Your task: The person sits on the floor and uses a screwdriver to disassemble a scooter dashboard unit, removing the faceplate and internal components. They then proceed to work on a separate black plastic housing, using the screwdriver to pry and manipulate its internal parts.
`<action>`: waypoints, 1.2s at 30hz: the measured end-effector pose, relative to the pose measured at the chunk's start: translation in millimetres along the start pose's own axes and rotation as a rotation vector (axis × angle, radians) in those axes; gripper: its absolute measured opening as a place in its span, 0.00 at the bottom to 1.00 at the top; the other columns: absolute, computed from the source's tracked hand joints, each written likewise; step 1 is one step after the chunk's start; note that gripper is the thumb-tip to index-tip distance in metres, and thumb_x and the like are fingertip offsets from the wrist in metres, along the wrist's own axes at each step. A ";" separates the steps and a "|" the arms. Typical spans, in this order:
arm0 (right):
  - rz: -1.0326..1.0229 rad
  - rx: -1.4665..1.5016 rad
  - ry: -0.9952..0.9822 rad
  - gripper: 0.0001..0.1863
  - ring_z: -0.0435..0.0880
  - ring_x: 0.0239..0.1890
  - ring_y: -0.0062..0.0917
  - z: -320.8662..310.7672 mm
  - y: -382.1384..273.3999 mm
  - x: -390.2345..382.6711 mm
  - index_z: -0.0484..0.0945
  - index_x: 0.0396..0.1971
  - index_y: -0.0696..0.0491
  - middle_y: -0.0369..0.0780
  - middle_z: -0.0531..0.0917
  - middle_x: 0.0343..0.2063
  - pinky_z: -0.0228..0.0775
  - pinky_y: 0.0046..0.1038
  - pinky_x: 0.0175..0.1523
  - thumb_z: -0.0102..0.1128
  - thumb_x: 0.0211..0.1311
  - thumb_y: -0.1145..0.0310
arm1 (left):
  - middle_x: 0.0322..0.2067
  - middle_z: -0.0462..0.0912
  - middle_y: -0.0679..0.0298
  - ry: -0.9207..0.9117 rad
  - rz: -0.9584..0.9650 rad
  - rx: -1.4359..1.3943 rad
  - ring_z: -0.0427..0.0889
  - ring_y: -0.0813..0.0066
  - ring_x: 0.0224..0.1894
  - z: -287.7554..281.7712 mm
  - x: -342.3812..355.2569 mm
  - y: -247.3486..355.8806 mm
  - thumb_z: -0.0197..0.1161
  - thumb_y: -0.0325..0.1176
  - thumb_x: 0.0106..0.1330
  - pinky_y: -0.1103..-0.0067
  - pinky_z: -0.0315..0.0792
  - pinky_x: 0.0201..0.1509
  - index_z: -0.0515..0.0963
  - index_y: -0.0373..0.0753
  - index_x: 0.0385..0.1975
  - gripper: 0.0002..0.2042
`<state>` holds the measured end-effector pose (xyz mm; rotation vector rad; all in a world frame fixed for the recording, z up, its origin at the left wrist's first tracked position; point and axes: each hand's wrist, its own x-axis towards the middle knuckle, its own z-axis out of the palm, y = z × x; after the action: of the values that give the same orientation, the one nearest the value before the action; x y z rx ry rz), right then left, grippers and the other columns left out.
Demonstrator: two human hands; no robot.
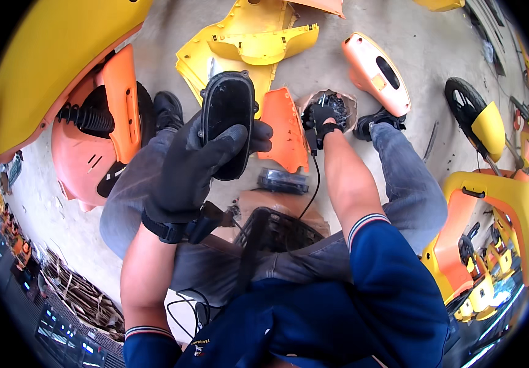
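holding a black oval shell [226, 104] up in front of me, my left hand [181, 165] has its gloved fingers wrapped round behind it, the thumb lying across the lower part of its hollow face. small lugs stick out along the shell's rim. my right hand [323, 118], gloved as well, is down in a pale container [353, 102] between my feet, near my right shoe [382, 120]; its fingertips are lost among small dark metallic pieces [339, 108], so i cannot tell whether they are pinching one or spread. a thin black cable [318, 175] hangs from that wrist and curves back toward me.

just left of the container an orange panel [284, 132] lies on the grey floor [436, 55], and nearer to me sits a smoky, glassy-looking part [283, 181], close to some brown cardboard [304, 207]. a black lattice crate [277, 228] is between my thighs. beyond the shell, yellow panels [264, 49] lie overlapping. right of those is a pale orange casing [372, 64] with a dark oval slot, and farther right a black wheel [461, 98] against a yellow fender [490, 132]. at my left, an orange body part [77, 150] stands near my left shoe [167, 111].
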<state>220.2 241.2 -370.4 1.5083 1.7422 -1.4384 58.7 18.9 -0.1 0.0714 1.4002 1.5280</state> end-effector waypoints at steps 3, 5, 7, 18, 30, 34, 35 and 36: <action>0.190 0.404 0.045 0.11 0.84 0.20 0.30 -3.1 14.7 9.5 0.84 0.27 0.57 0.42 0.85 0.22 0.74 0.32 0.25 0.56 0.58 0.67 | 0.45 0.84 0.53 -0.044 -0.033 -0.007 0.85 0.67 0.46 1.2 11.0 0.9 0.58 0.33 0.70 0.71 0.77 0.54 0.72 0.29 0.56 0.19; 0.137 0.374 0.042 0.10 0.83 0.20 0.31 -0.3 32.6 29.6 0.84 0.26 0.57 0.42 0.85 0.22 0.74 0.32 0.25 0.56 0.58 0.68 | 0.45 0.84 0.53 -0.047 -0.045 -0.014 0.85 0.66 0.46 0.1 13.6 -0.1 0.58 0.34 0.71 0.71 0.77 0.55 0.71 0.29 0.56 0.19; -0.023 -0.105 -0.037 0.11 0.88 0.31 0.32 1.7 34.2 40.0 0.87 0.32 0.52 0.41 0.88 0.30 0.78 0.34 0.35 0.59 0.56 0.63 | 0.45 0.84 0.53 -0.036 -0.047 -0.018 0.85 0.66 0.46 -1.8 14.3 -1.7 0.58 0.34 0.71 0.70 0.77 0.55 0.71 0.29 0.57 0.19; -0.270 -1.281 0.065 0.15 0.88 0.45 0.33 10.4 15.0 38.4 0.89 0.38 0.44 0.39 0.88 0.41 0.79 0.35 0.48 0.62 0.54 0.55 | 0.46 0.84 0.54 -0.004 -0.094 -0.003 0.85 0.67 0.47 -4.9 17.1 -3.0 0.59 0.33 0.71 0.71 0.77 0.55 0.72 0.30 0.56 0.18; 0.084 0.539 -0.068 0.07 0.78 0.19 0.26 -5.4 61.0 17.7 0.81 0.27 0.56 0.38 0.80 0.19 0.72 0.28 0.24 0.59 0.61 0.68 | 0.45 0.85 0.53 0.030 -0.076 -0.013 0.85 0.64 0.48 -2.0 14.3 -7.6 0.57 0.32 0.72 0.70 0.75 0.57 0.70 0.31 0.58 0.18; 0.128 0.661 -0.034 0.08 0.76 0.18 0.20 -25.2 67.1 -0.6 0.82 0.31 0.53 0.34 0.79 0.20 0.69 0.23 0.22 0.63 0.63 0.64 | 0.46 0.85 0.52 0.020 -0.040 0.022 0.84 0.63 0.48 -3.0 17.6 -10.1 0.55 0.34 0.72 0.71 0.75 0.57 0.71 0.30 0.59 0.19; 0.107 0.700 -0.125 0.08 0.75 0.18 0.18 -27.3 55.7 -11.7 0.82 0.31 0.52 0.33 0.79 0.20 0.68 0.21 0.22 0.64 0.64 0.63 | 0.46 0.85 0.52 0.036 -0.031 0.021 0.84 0.63 0.48 -4.6 15.3 -11.1 0.56 0.34 0.72 0.71 0.76 0.57 0.71 0.30 0.58 0.19; 0.086 0.744 -0.205 0.09 0.74 0.19 0.16 -35.2 37.4 -30.7 0.82 0.32 0.52 0.32 0.79 0.21 0.67 0.20 0.22 0.64 0.65 0.62 | 0.45 0.85 0.52 0.040 -0.024 0.021 0.84 0.64 0.48 -5.5 15.4 -11.6 0.56 0.34 0.72 0.71 0.76 0.56 0.71 0.30 0.58 0.19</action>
<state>274.2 253.2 -347.5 1.6526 1.0416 -2.2450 54.9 23.2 -19.4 0.0372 1.4446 1.5027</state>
